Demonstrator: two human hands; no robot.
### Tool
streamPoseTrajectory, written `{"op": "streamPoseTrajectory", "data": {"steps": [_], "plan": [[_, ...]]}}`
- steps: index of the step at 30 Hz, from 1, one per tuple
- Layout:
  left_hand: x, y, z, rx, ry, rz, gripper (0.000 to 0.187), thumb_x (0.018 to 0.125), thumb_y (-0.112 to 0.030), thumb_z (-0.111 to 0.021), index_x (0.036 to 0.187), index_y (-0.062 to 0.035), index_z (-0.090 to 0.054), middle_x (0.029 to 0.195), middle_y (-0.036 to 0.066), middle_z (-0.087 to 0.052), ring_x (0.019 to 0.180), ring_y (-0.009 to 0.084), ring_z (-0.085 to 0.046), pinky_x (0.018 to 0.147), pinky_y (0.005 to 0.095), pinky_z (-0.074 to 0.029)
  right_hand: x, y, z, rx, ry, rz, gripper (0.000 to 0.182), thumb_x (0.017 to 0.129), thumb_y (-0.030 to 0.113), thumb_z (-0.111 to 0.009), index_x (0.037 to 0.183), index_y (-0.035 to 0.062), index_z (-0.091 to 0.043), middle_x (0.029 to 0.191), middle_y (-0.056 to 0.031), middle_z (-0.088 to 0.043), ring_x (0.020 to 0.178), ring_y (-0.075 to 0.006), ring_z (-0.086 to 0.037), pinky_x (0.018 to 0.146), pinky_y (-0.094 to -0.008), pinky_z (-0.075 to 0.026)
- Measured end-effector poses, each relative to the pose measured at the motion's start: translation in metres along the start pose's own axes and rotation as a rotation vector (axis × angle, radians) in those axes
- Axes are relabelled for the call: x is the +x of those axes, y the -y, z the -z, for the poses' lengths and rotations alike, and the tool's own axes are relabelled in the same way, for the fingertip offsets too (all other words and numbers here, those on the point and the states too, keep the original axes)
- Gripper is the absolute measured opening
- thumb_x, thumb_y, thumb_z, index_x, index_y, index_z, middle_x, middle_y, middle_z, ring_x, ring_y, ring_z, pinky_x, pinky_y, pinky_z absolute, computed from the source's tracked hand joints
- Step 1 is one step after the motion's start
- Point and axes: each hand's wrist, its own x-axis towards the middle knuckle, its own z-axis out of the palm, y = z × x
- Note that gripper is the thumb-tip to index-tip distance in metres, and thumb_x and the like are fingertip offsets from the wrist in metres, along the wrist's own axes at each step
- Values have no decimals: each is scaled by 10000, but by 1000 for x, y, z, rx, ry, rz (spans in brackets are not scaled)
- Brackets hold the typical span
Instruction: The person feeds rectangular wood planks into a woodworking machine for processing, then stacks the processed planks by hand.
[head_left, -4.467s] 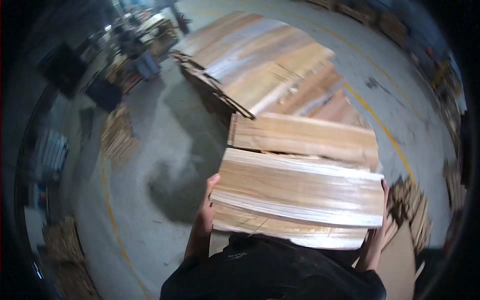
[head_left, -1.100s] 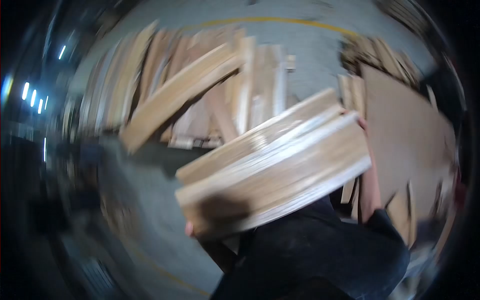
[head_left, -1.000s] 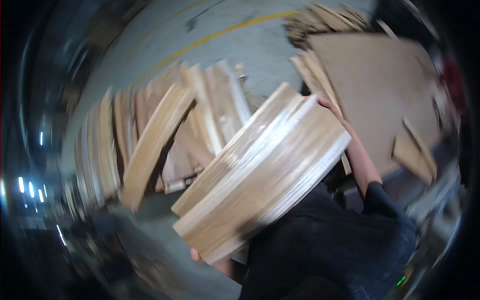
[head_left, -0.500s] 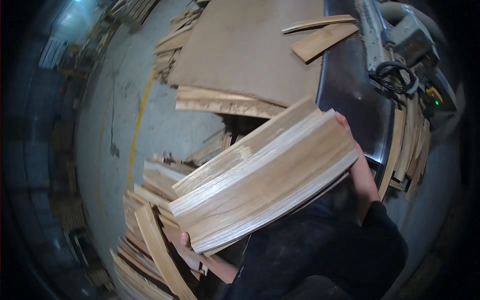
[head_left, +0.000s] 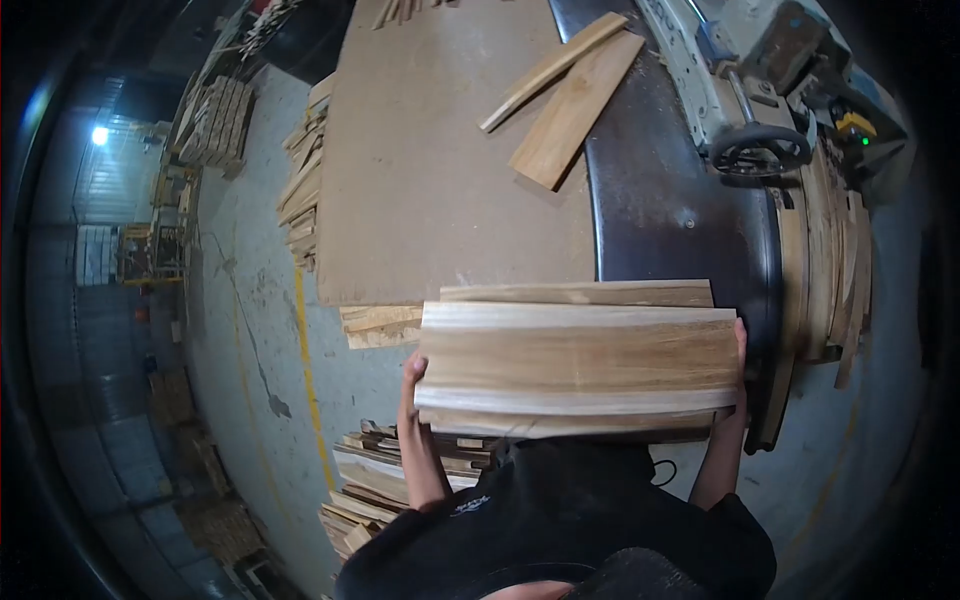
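A stack of wooden boards [head_left: 580,355] lies level across the front of my body, its top board brown with pale long edges. My left hand [head_left: 414,372] grips the stack's left end, thumb over the edge. At the right end, my right hand [head_left: 739,350] is closed on the same stack, its fingers mostly hidden. The far side of the stack overlaps the near edge of the brown tabletop [head_left: 440,180] and the dark metal machine bed [head_left: 690,220].
Two loose boards [head_left: 575,110] lie across the tabletop and machine bed. A machine with a black handwheel [head_left: 760,150] stands at the right, beside upright wood strips [head_left: 825,270]. Wood pieces [head_left: 370,480] are piled at lower left. Strips [head_left: 303,190] jut out left of the table.
The stack has swung from a diagonal tilt to level, and both hands have turned with it. The view has shifted, showing the table and machine more squarely.
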Motion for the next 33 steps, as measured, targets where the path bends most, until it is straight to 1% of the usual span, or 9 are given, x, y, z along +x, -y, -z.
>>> {"op": "streamPoseTrajectory", "data": {"steps": [3,6,7,11,16,28,29,32,33], "plan": [[54,-11,-18,99,125,-18,797,788,-577,-642,1281,43,-553,1162,162,-645,1024,240,-631,866,375,-511,1,10,9,-13,-181,111,712,937,679,-435,1331,99,-555,1280,-88,-595,1110,-244,-587,979,-415,-474],[91,-23,-33,156,213,-63,806,778,-575,-651,1282,46,-551,1161,168,-646,1032,236,-632,877,372,-514,19,-3,57,80,-78,175,711,940,652,-460,1340,70,-541,1258,-105,-599,1116,-244,-585,957,-411,-479],[97,-30,-41,160,229,-96,801,776,-569,-653,1279,45,-553,1159,174,-646,1036,239,-634,879,369,-518,26,-11,64,51,-183,253,711,942,653,-451,1360,82,-520,1240,-108,-609,1112,-265,-603,956,-419,-489],[112,-40,-45,207,219,-59,821,768,-580,-663,1284,49,-550,1174,180,-641,1037,243,-634,881,368,-518,16,-19,60,182,-193,214,706,944,649,-442,1364,87,-510,1240,-111,-617,1114,-286,-612,957,-454,-504],[137,-33,-34,201,293,-88,876,756,-628,-680,1295,49,-545,1189,174,-637,1063,242,-618,907,375,-505,25,-10,70,242,-191,341,694,949,640,-440,1365,89,-513,1257,-110,-608,1126,-283,-605,964,-454,-499],[214,-66,-3,70,595,50,803,810,-551,-655,1352,30,-538,1309,176,-598,1167,262,-593,1003,382,-465,-8,-97,18,76,-199,637,667,961,617,-435,1365,93,-520,1300,-109,-588,1155,-275,-588,983,-455,-489],[229,-77,-2,139,646,9,782,827,-539,-642,1366,17,-533,1324,167,-593,1191,259,-577,1027,381,-445,-30,-99,-66,41,-240,623,631,975,592,-407,1341,89,-513,1274,-141,-590,1090,-304,-625,903,-485,-552],[278,-133,0,401,701,-82,745,851,-524,-624,1390,-19,-530,1359,136,-580,1240,244,-538,1080,379,-394,-18,-133,-81,113,-227,641,586,995,533,-429,1327,60,-527,1241,-138,-623,1055,-280,-648,900,-446,-557],[320,-132,15,468,590,-77,725,861,-513,-616,1393,-27,-530,1373,129,-571,1254,234,-526,1084,375,-390,-15,-146,-92,108,-247,648,586,995,533,-429,1327,60,-527,1241,-138,-623,1055,-280,-648,900,-446,-557]]}}
